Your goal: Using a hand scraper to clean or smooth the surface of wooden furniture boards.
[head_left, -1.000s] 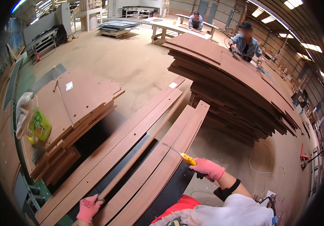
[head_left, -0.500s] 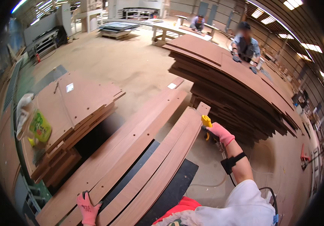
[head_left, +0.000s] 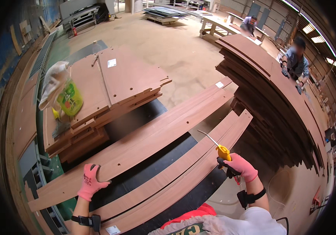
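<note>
A: Grip?
B: Our right hand (head_left: 244,167) is wrapped around the air gun (head_left: 223,152), its nozzle (head_left: 210,138) angled up-left above the slats (head_left: 197,152). Our left hand (head_left: 90,182), left of the gun, lies spread on the board (head_left: 148,147); how hard it presses, we cannot tell.
A: Risk?
B: We judge scratching likeliest, should the right hand dip and the nozzle scrape wood.
A: Surroundings?
B: Beyond the left hand, a low stack (head_left: 136,76) bearing a bag (head_left: 71,100); beyond the right, a tall stack (head_left: 271,88) bars reach, with a co-worker (head_left: 298,58) behind.
</note>
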Demonstrator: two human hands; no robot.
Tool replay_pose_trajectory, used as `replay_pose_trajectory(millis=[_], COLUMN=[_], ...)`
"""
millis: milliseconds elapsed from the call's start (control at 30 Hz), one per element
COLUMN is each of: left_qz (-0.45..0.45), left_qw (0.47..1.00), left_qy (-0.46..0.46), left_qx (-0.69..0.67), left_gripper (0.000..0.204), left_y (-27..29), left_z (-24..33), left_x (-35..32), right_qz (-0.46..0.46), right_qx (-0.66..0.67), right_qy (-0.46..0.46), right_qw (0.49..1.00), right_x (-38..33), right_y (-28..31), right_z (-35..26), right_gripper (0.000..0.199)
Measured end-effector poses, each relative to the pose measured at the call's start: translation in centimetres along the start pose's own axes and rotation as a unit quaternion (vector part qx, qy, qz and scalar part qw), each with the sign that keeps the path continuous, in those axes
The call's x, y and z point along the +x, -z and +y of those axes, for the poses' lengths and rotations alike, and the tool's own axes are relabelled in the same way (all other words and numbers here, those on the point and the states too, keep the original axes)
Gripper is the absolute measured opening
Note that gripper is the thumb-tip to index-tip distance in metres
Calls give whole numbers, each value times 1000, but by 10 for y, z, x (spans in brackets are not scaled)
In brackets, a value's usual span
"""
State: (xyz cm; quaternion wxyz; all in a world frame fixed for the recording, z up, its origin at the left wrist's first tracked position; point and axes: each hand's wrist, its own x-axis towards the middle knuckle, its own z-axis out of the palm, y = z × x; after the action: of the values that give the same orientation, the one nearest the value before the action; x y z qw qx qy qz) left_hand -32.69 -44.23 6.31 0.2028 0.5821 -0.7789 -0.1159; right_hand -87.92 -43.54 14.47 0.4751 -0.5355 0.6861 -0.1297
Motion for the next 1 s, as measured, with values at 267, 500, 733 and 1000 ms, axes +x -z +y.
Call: replay_pose_trajectory(millis=[267,500,733,1000], left_qz=[-21,-77,-97,-92], left_qw=[997,988,992,994], left_qy=[76,94,81,56], left_qx=[21,98,4,24], left_gripper=[72,79,79,73], left_y=[-43,-38,-33,-30], left_z=[-17,-34,-62,-63], left_x=[33,54,64,68], right_qz=[-2,-21,-59,-127], right_qx=[-12,-61,6,10], right_qy=[-32,-58,-84,-146], right_qw=[999,996,995,981], right_x=[-3,1,-3,-9], right_y=[-9,-15,-17,-31], right_z=[11,6,12,-3], right_gripper=[30,32,32,31])
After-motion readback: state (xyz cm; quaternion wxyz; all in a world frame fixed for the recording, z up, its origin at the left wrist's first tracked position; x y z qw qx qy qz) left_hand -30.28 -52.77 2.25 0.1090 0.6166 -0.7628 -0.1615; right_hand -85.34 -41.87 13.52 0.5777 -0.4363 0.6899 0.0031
